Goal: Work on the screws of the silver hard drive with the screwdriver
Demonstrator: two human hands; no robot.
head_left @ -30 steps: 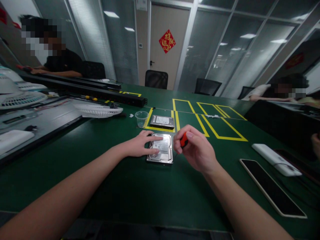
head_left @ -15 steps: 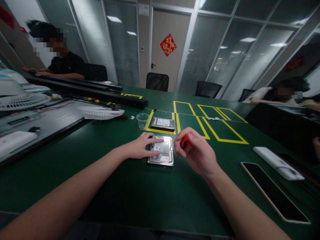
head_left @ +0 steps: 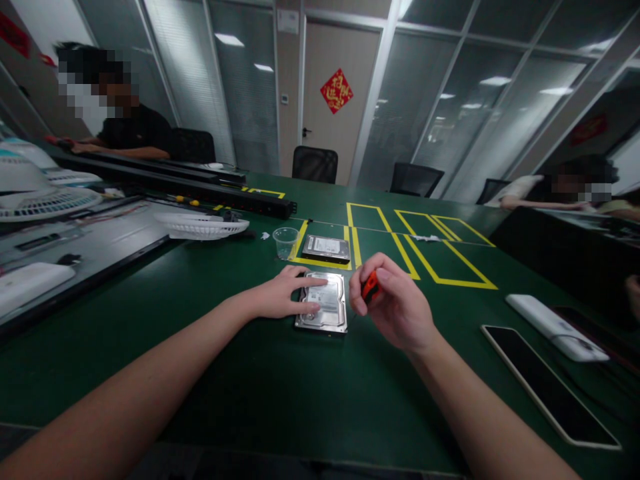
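Observation:
A silver hard drive [head_left: 327, 303] lies flat on the green table [head_left: 280, 380] in front of me. My left hand [head_left: 283, 293] rests on its left side with the fingers stretched flat across the cover. My right hand [head_left: 395, 303] hovers just right of the drive, fingers curled round a small tool with a red and black handle [head_left: 370, 285]; its tip is hidden. A second hard drive [head_left: 327, 248] lies farther back inside a yellow taped rectangle.
A clear plastic cup [head_left: 285, 242] stands left of the far drive. A white fan grille [head_left: 200, 225] and a black power strip [head_left: 200, 190] lie at the left. A tablet [head_left: 545, 383] and white case [head_left: 555, 327] lie right. Two other people sit at the sides.
The view shifted slightly a second ago. My right hand turned a little around the red-handled tool; the left hand and the drive stayed put.

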